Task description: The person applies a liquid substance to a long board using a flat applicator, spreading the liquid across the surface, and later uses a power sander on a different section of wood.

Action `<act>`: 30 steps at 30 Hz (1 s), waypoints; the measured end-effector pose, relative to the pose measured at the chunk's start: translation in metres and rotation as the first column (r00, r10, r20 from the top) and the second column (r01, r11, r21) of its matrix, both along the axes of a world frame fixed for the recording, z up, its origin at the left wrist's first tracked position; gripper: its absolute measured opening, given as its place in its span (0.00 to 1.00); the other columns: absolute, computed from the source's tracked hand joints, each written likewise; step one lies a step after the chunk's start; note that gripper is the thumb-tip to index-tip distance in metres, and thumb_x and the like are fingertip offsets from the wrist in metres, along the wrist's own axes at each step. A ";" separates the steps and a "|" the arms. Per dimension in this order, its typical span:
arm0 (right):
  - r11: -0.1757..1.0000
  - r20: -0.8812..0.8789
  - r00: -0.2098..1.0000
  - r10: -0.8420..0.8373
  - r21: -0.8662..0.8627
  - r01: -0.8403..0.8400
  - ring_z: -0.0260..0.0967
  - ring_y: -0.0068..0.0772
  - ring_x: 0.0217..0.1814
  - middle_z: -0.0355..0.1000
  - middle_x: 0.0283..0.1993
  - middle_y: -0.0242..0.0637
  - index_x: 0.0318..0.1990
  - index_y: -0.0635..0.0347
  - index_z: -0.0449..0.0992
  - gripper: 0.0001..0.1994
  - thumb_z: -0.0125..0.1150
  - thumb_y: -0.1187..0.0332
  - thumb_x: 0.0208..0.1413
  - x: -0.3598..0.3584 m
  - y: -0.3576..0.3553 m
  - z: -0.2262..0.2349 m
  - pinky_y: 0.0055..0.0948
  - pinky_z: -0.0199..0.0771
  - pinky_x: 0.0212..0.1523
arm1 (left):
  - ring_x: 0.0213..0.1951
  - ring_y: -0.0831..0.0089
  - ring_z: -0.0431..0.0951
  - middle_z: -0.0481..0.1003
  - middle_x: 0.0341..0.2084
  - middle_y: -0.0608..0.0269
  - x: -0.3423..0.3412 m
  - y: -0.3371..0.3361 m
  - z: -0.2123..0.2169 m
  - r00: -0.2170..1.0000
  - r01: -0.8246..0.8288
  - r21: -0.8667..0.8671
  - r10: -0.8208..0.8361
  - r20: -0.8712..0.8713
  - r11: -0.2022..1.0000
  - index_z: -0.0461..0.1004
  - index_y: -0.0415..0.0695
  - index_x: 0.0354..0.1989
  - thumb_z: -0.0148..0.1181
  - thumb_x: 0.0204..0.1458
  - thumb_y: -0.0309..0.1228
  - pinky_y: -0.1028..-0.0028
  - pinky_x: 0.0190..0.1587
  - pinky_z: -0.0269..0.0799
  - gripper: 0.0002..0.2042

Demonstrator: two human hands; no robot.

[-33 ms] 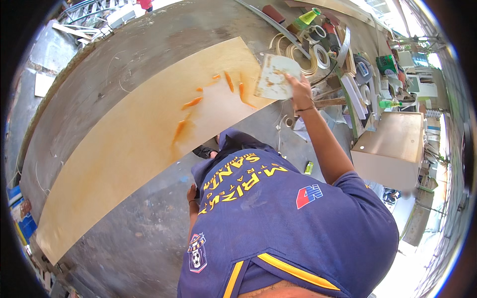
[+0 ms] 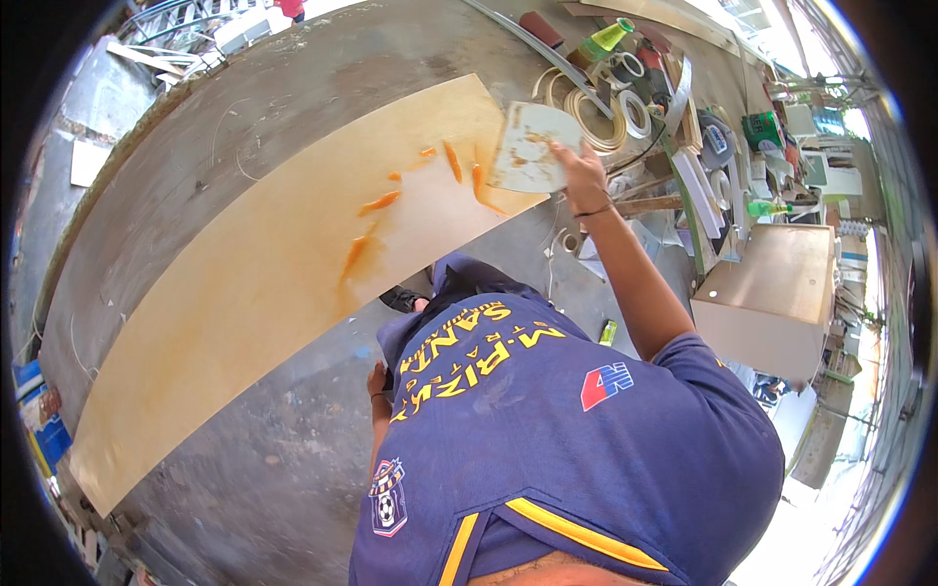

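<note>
My right hand (image 2: 586, 178) is closed on the edge of a flat, pale spreader sheet (image 2: 523, 166) smeared with brownish-orange glue. The spreader is at the right end of a long, curved-edged wooden panel (image 2: 234, 254), overlapping its edge. Several orange glue streaks (image 2: 379, 203) lie on the panel, around a paler patch near that end. Down beside my shirt hangs my left hand (image 2: 377, 379), away from the panel; its fingers are mostly hidden, so I cannot make out a grip.
The panel rests on a grey worktable (image 2: 322, 68). At the table's far right are a green bottle (image 2: 608, 39), coiled edging strips (image 2: 598, 122), a tape roll (image 2: 634, 114) and a green can (image 2: 760, 131). A box-shaped cabinet (image 2: 767, 278) stands to my right.
My right hand and the spreader have shifted slightly left, farther over the panel's right end. My left hand and the panel have stayed put.
</note>
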State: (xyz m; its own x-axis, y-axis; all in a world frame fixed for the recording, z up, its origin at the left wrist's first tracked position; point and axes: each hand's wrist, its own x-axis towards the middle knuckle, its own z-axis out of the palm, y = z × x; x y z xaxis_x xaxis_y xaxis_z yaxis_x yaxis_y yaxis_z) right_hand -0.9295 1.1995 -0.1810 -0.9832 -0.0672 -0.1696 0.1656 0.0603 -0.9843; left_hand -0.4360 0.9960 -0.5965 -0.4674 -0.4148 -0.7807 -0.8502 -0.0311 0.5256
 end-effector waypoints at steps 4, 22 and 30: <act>0.965 -0.104 0.973 0.208 0.186 -0.186 0.70 0.27 0.30 0.70 0.36 0.42 0.50 0.64 0.65 0.21 0.59 0.72 0.47 0.000 -0.055 0.005 0.23 0.72 0.28 | 0.32 0.63 0.77 0.78 0.28 0.56 -0.004 0.006 -0.004 0.985 -0.170 0.008 0.170 -0.024 0.985 0.74 0.37 0.30 0.39 0.55 0.52 0.68 0.35 0.68 0.27; 0.511 -0.519 0.001 0.855 0.842 -0.174 0.66 0.43 0.48 0.65 0.51 0.41 0.33 0.54 0.75 0.08 0.59 0.71 0.41 -0.075 -0.108 0.039 0.37 0.67 0.47 | 0.30 0.59 0.77 0.77 0.29 0.53 -0.074 0.137 0.115 0.996 0.019 -0.266 0.005 0.091 0.964 0.68 0.46 0.47 0.45 0.53 0.35 0.62 0.27 0.71 0.15; -0.061 0.013 -0.268 0.963 0.984 -0.169 0.70 0.41 0.39 0.67 0.41 0.40 0.39 0.53 0.70 0.09 0.51 0.70 0.47 -0.036 -0.061 -0.032 0.37 0.73 0.34 | 0.33 0.55 0.76 0.75 0.28 0.50 -0.085 0.207 0.120 0.978 0.006 -0.319 0.061 0.200 0.948 0.71 0.45 0.43 0.48 0.52 0.32 0.61 0.32 0.71 0.12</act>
State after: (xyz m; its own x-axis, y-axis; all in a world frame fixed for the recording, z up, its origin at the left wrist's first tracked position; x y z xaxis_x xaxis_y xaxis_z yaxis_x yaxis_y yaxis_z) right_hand -0.9650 1.1382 -0.2131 0.1144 -0.9874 -0.1095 -0.9881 -0.1017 -0.1152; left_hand -0.5214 1.2030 -0.4769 -0.2962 -0.6663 -0.6844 -0.9416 0.0834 0.3263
